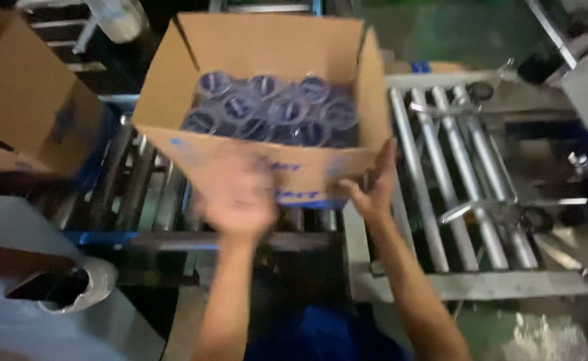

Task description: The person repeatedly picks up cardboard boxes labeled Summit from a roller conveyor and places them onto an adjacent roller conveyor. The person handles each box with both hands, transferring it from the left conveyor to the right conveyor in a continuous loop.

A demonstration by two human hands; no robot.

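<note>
Packing step: right hand (372, 190) pinches the open carton's (173, 87) near corner flap; blurred left hand (236, 194), spread, hovers at its front wall. Bottles (274, 110) fill it; the flaps likely need folding next.

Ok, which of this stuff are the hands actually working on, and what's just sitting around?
In hand:
- open cardboard box, filled with clear round-lidded containers
- right hand on the box's near right corner
- left hand, blurred, at the box's front wall
- roller conveyor under the box

Lying about:
- second cardboard box, at left
- grey plastic-covered bundle, lower left
</note>
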